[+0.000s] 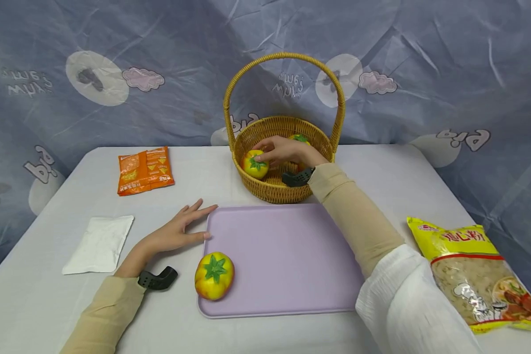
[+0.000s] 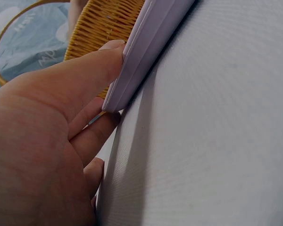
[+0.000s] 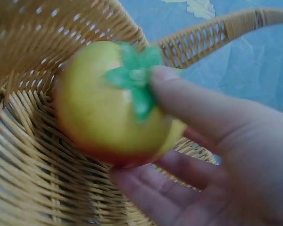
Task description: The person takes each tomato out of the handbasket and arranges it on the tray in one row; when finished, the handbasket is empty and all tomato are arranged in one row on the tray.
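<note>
Right hand (image 1: 280,149) pinches a yellow fruit (image 3: 95,106) inside the wicker basket's (image 1: 265,191) left side, just beyond the lilac tray (image 1: 283,260).

The worktop (image 1: 194,172) looks matt, clothlike. At its far edge, the basket (image 1: 272,192) is rough woven wicker — the fruit (image 1: 253,165) inside, smooth and glossy. The tray (image 1: 287,260) looks matt plastic; towards the worktop's far left corner, the orange packet (image 1: 145,171) — shiny, crinkled film.

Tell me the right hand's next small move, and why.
Probably lift the gripped fruit gently upward: the right hand has thumb and fingers around it inside the basket, and the tray in front has bare room.
</note>
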`<action>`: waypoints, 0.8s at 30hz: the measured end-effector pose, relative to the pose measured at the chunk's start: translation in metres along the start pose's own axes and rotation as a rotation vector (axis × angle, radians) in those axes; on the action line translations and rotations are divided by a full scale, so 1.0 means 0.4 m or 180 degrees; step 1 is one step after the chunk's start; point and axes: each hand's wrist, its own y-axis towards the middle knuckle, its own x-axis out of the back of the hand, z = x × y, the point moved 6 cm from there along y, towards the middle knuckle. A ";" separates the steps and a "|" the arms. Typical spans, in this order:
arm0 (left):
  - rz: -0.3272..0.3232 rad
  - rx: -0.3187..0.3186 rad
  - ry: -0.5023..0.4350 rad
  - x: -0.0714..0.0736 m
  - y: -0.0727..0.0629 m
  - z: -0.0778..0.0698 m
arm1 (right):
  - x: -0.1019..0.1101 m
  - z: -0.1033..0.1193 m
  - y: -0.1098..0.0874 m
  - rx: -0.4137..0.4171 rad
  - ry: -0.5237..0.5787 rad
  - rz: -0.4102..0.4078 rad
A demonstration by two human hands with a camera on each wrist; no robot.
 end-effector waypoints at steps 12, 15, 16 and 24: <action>-0.0003 0.0098 -0.0020 -0.004 -0.008 0.000 | 0.018 0.101 -0.196 0.0222 0.0218 -0.0668; -0.0002 0.0092 -0.0008 -0.006 -0.010 0.000 | -0.009 0.113 -0.261 0.0320 0.0174 -0.0689; 0.0000 0.0080 -0.0003 -0.007 -0.009 0.000 | -0.022 0.117 -0.283 0.0367 0.0155 -0.0681; 0.0021 0.0105 0.0033 0.000 -0.001 0.003 | -0.191 0.090 -0.388 0.0612 -0.0099 -0.0187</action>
